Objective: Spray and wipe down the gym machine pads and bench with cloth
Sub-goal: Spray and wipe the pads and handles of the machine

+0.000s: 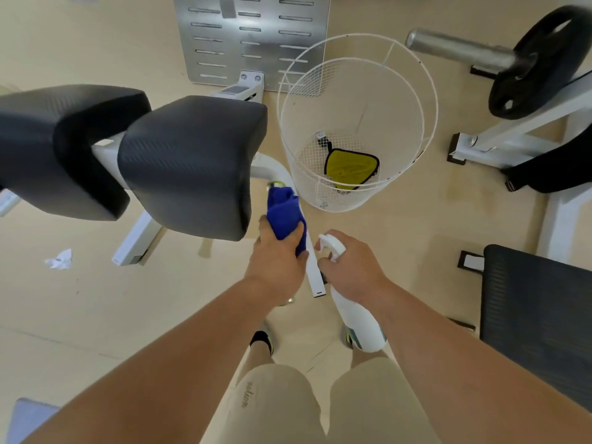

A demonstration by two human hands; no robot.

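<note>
Left hand clenched on blue cloth, frame centre; right hand grasping spray bottle, nozzle toward black pads at left. No wet sheen visible on pads; wiping likely pending. Dark bench lower right untouched. Yellow cloth in wire basket

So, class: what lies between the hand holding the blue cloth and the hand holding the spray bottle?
In the head view, a white machine frame bar runs between the left hand and right hand.

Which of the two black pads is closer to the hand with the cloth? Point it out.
The right-hand pad, beside the wire basket. The left hand gripping the blue cloth is just off its near corner; the other pad lies farther left.
</note>
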